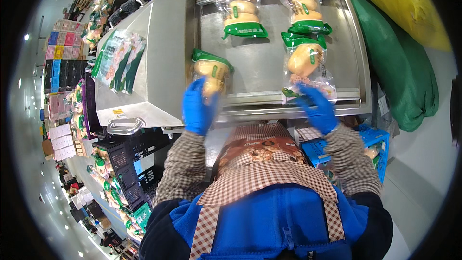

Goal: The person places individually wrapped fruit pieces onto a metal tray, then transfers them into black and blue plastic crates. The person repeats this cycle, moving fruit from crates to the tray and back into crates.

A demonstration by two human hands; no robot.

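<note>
Four clear plastic bags with green ends, holding pale root pieces like lotus root, lie in the steel chamber tray (252, 72) of a packing machine. My left hand (200, 106), in a blue glove, is at the lower part of the front-left bag (213, 68); blur hides whether it grips. My right hand (319, 108), also gloved, has its fingers by the printed end of the front-right bag (306, 61). Farther back lie the back-left bag (243, 16) and the back-right bag (306, 12).
Flat printed bags (119, 61) lie on the machine's sloped steel cover (155, 50), left. Green (404, 68) and yellow (400, 3) sacks stand at right. A blue crate (379, 144) is beside my right forearm, a black crate (122, 173) at lower left. A steel handle (126, 126) juts out.
</note>
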